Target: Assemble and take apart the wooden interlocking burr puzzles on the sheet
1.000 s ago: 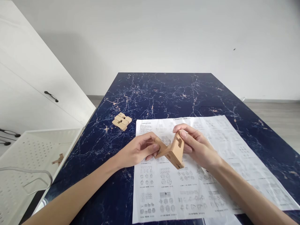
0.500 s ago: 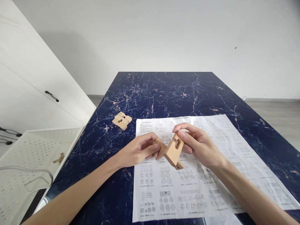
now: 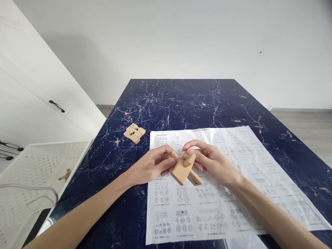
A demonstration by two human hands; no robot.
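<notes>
Above the printed sheet (image 3: 207, 207), both hands hold a cluster of crossed wooden puzzle pieces (image 3: 182, 170). My left hand (image 3: 153, 162) pinches the end of one bar between thumb and fingers. With thumb and fingertips, my right hand (image 3: 212, 160) grips the upper right part of the cluster. One bar points down to the right and carries a dark mark on its end. My fingers cover parts of the pieces, so how they lock together is partly hidden. On the table to the left lie several notched wooden pieces (image 3: 134, 133) set side by side.
The sheet of small diagrams lies on a dark blue marbled table (image 3: 178, 103). At the left edge stands a white perforated basket (image 3: 38, 162) with a wooden piece (image 3: 64, 174) inside. A white cabinet (image 3: 33, 69) rises behind it, and a wall closes off the far side.
My right hand has moved left and closer to my left hand. The wooden cluster has turned, so the slotted piece now faces another way. My left hand has barely shifted.
</notes>
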